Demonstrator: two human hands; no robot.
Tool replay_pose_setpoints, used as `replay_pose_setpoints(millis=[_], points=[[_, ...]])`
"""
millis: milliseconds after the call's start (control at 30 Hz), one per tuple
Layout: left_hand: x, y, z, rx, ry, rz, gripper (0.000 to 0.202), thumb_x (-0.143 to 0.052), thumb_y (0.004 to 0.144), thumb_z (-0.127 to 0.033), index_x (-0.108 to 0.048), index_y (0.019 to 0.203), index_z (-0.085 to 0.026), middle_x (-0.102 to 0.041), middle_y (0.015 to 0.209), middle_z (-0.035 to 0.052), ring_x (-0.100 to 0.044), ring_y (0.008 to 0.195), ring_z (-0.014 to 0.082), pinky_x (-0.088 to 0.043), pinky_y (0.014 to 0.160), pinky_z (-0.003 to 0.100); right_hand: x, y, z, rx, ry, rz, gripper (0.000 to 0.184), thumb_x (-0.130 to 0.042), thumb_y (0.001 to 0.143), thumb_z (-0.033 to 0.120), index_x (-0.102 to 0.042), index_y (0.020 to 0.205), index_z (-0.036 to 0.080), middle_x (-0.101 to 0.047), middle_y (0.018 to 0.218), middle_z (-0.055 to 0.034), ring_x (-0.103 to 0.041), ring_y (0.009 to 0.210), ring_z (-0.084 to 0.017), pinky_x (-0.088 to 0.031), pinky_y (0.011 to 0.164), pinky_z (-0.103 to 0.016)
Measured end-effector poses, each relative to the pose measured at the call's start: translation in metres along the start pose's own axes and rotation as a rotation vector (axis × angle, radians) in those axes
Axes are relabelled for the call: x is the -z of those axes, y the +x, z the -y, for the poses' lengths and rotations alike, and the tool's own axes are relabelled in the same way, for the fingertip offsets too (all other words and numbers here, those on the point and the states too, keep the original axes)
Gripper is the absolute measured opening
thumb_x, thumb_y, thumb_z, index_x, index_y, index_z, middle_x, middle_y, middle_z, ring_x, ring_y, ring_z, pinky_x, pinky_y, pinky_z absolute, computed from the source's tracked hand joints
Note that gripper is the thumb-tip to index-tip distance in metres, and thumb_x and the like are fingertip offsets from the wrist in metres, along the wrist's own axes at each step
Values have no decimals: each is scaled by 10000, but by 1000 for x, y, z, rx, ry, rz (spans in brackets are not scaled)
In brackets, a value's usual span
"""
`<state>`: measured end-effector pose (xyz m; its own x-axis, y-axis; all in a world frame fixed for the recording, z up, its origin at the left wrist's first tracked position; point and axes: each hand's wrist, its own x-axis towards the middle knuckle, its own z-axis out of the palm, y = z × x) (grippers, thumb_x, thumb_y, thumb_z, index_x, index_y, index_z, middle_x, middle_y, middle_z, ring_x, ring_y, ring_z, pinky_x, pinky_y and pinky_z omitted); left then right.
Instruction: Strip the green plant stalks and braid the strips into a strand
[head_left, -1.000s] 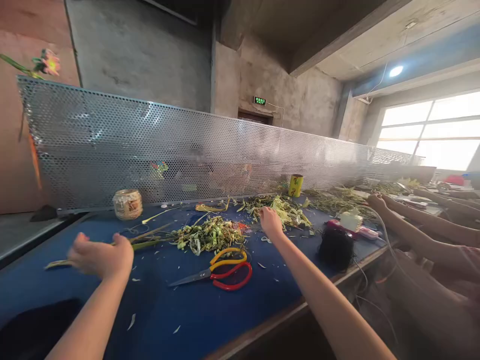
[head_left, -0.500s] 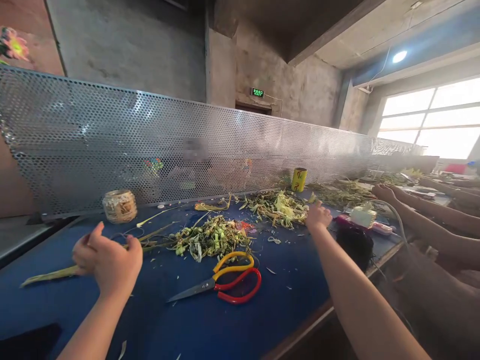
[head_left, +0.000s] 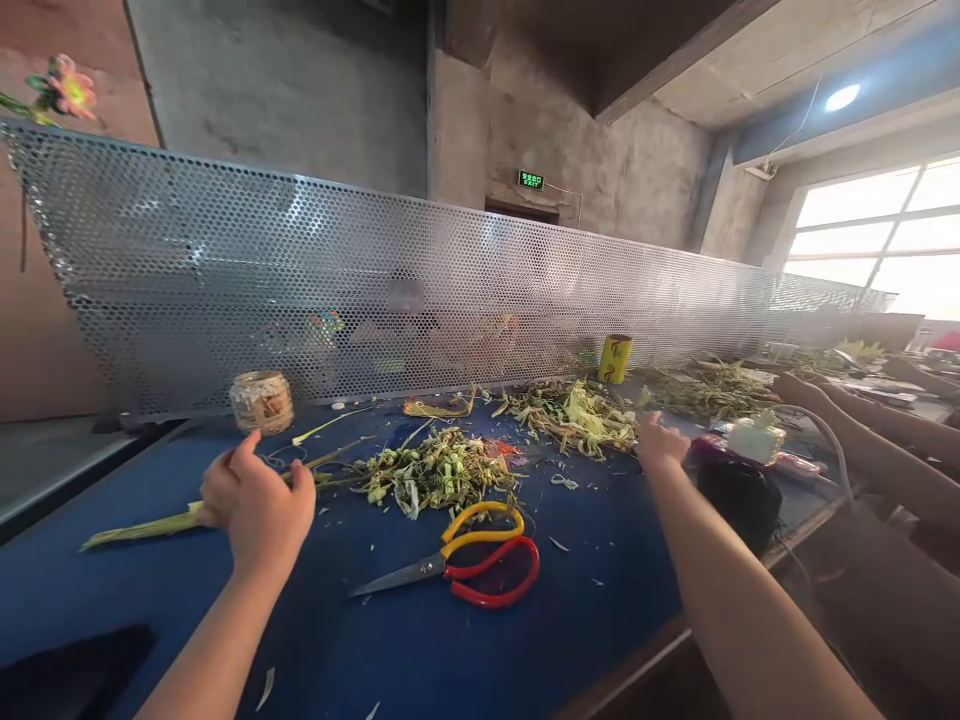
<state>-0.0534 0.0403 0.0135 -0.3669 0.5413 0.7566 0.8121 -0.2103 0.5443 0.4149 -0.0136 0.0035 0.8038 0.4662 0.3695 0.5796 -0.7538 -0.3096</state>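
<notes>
My left hand (head_left: 259, 505) is raised over the left of the blue table, thumb and forefinger apart and the other fingers curled, with nothing visible in it. Behind it a long pale dried leaf strip (head_left: 142, 530) lies across the table. My right hand (head_left: 663, 443) reaches beside a heap of dried leaf scraps (head_left: 577, 415), its fingers loosely stretched and no object showing in them. Between the hands lies a smaller pile of greenish leaf clippings (head_left: 442, 470). Scissors (head_left: 465, 560) with one yellow and one red handle rest in front of it, blades to the left.
A perforated metal screen (head_left: 375, 290) runs along the table's back. Before it stand a straw-wrapped jar (head_left: 261, 402) and a yellow can (head_left: 614, 360). A black bundle (head_left: 739, 500) sits at the right edge, near a small clear container (head_left: 756, 438). Other people's arms (head_left: 847, 440) reach in from the right.
The view has shifted slightly left, so everything sits further right in the picture. Both hands keep nearly the same pose, and the scissors and leaf piles stay in place.
</notes>
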Motion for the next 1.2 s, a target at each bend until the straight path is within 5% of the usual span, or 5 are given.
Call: replay_pose_setpoints(millis=[233,467,733,900,1200], points=[[-3,0,2,-39,92,3,527,-497,711,-262,-404,1176,-33,-448,1108,221,-383,1111,353,-323,887,510,47,8,33,-65,157,-73,546,-300,788,20,-186,1315,-60,-466,1108,-370,-430,1106,-378,-357,761,-516],[-5,-2,-1,-145,8,50,451,-476,715,-260,-444,1123,-72,-500,1042,183,-438,1041,342,-351,860,489,87,-2,79,274,591,151,207,-542,685,63,-606,880,92,-628,913,-124,-570,901,-212,-440,755,-296],[-5,-7,-11,-228,-202,259,402,-470,742,-243,-430,1128,-137,-583,938,99,-549,874,249,-401,826,436,85,-77,106,462,1107,644,94,-539,750,141,-598,823,145,-663,896,-67,-597,635,-78,-491,605,-202],[3,-23,-33,-331,-551,557,475,-483,780,-271,-319,1222,-208,-599,986,49,-583,830,162,-446,783,352,70,-133,134,354,1529,1304,160,-695,610,166,-594,726,125,-676,815,-69,-553,541,-49,-449,525,-171],[15,-38,-46,-411,-600,566,452,-466,820,-274,-330,1250,-248,-625,1004,35,-590,906,155,-440,826,338,57,-195,168,410,1515,1496,260,-738,533,233,-596,720,119,-577,557,26,-509,479,-43,-404,469,-166]])
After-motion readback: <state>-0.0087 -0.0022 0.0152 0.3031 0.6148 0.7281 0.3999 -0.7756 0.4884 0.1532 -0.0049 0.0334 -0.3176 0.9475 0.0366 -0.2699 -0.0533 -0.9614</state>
